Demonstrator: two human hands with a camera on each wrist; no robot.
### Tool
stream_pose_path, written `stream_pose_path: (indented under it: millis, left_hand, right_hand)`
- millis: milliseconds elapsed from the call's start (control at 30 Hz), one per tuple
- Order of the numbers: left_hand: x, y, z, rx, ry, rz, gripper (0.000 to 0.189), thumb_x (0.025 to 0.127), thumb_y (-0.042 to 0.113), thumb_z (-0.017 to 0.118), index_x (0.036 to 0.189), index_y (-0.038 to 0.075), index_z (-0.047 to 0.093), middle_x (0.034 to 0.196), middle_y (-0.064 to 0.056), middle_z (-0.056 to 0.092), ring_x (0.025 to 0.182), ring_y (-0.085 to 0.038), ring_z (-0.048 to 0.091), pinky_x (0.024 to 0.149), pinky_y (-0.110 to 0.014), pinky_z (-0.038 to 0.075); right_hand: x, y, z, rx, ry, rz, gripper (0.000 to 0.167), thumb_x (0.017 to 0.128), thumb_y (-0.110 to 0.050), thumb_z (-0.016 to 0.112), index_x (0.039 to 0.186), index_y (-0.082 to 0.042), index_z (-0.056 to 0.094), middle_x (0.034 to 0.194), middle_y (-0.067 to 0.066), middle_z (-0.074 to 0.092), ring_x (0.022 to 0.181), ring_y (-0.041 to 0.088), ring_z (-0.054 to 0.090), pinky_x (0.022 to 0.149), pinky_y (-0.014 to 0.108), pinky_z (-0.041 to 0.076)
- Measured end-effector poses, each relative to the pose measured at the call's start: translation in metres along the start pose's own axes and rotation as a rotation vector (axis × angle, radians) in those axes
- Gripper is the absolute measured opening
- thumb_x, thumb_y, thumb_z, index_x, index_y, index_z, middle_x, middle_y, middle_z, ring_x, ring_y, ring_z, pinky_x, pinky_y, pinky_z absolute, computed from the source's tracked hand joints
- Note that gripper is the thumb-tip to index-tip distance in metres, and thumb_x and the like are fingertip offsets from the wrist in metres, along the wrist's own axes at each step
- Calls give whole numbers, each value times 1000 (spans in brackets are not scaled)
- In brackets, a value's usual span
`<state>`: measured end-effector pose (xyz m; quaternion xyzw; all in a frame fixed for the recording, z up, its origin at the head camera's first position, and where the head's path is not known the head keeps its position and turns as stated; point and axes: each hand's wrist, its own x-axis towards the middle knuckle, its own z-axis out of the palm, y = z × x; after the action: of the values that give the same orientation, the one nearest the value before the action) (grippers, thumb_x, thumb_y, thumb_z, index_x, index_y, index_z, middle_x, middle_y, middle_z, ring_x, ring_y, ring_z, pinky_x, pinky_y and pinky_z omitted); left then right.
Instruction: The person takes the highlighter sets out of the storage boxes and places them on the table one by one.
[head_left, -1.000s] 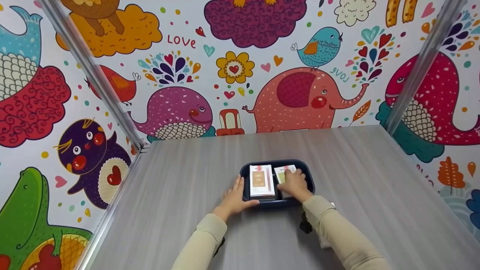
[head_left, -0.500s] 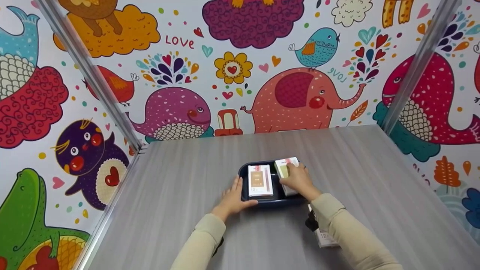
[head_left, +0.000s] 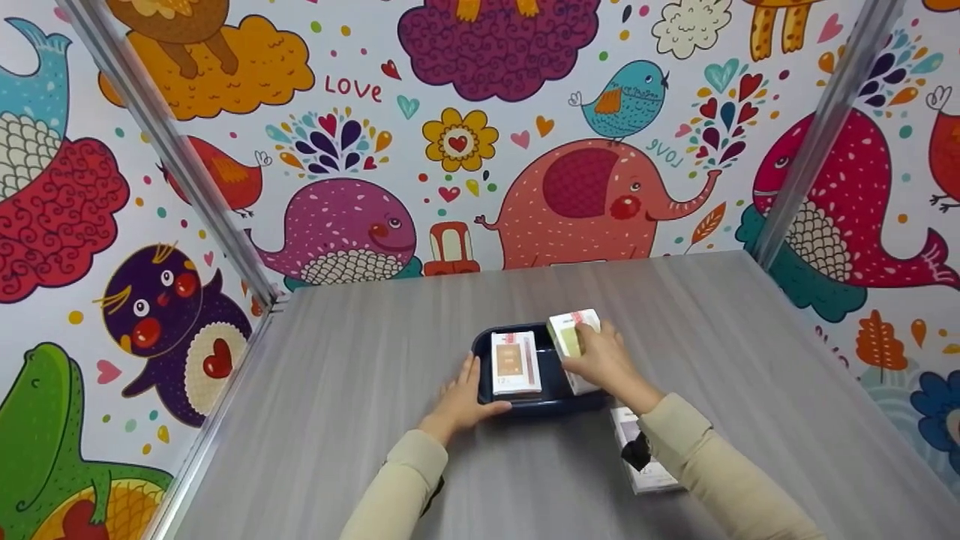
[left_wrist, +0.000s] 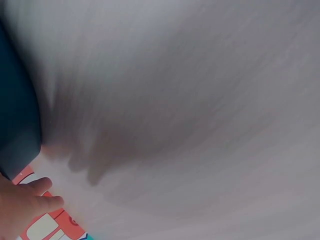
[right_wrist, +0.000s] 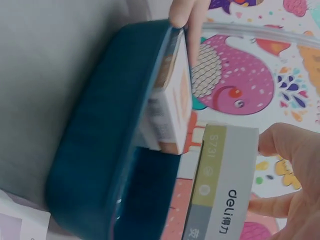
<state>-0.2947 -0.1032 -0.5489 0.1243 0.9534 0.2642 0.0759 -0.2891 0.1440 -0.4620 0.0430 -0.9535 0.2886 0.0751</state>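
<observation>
Cartoon-covered walls (head_left: 337, 232) rise behind the grey table (head_left: 360, 375) I watch remotely. Just right of the frame's centre, the right hand (head_left: 609, 365) pinches the green-labelled box (head_left: 564, 335) above the right half of the dark blue bin (head_left: 546, 407); the box's long axis runs up the frame, top tipped left. That hand is nearer; the left hand (head_left: 457, 401) (fingers straight, gripping nothing) rests against the bin's left end.

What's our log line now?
right hand: grips white-green rectangular box; left hand: touches dark-blue rounded tub; white-orange rectangular box: inside tub
</observation>
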Motion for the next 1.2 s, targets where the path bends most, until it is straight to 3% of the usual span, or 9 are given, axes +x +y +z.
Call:
stream_pose_path:
  millis: [167, 300, 400, 533, 700, 900, 1200]
  left_hand:
    - [1, 0, -1, 11, 3, -9, 108, 72, 67, 59, 146, 3, 13, 153, -13, 8, 129, -43, 30, 103, -59, 19]
    - [0, -2, 1, 25, 7, -5, 108, 72, 66, 59, 146, 2, 13, 153, -13, 9, 127, -43, 33, 102, -58, 21]
    - [-1, -3, 2, 30, 5, 1, 108, 72, 67, 59, 146, 2, 14, 153, -14, 10, 126, -44, 34, 102, -58, 22]
    - [-1, -3, 1, 30, 8, 5, 108, 72, 67, 59, 146, 1, 14, 153, -14, 10, 125, -44, 35, 102, -57, 23]
    - [-1, -3, 0, 27, 12, 2, 106, 73, 64, 60, 146, 2, 14, 153, -16, 10, 123, -47, 35, 101, -58, 23]
    - [-1, -2, 0, 32, 11, 6, 108, 72, 67, 59, 146, 2, 14, 152, -16, 10, 123, -47, 35, 101, -58, 24]
    - [0, -1, -1, 27, 9, 10, 108, 72, 67, 58, 146, 2, 14, 153, -14, 10, 124, -46, 34, 102, -57, 23]
  right_hand:
    - [-15, -5, -7, 4, 4, -25, 58, 62, -23, 68, 116, -2, 58, 109, 24, 47, 91, 39, 48, 71, 46, 41]
    - [-30, -6, -10, 17, 40, -96, 55, 60, -21, 68, 111, -1, 60, 102, 21, 47, 83, 35, 47, 63, 40, 40]
    - [-43, -6, -11, 33, 50, -128, 56, 59, -19, 69, 110, 0, 59, 107, 24, 46, 84, 35, 47, 63, 40, 41]
    - [-60, -5, -12, 48, 6, -107, 59, 60, -17, 69, 116, -1, 57, 120, 29, 43, 96, 39, 46, 70, 46, 43]
    - [-82, -3, -11, 5, -10, -110, 58, 60, -18, 69, 116, -6, 58, 125, 28, 42, 102, 40, 46, 70, 46, 45]
    - [-107, -4, -6, -31, -1, -157, 56, 57, -19, 70, 111, -7, 60, 118, 22, 46, 89, 32, 49, 63, 39, 44]
    - [-133, 6, 6, -4, -28, -183, 56, 52, -19, 71, 105, -6, 60, 111, 19, 49, 86, 29, 49, 63, 35, 41]
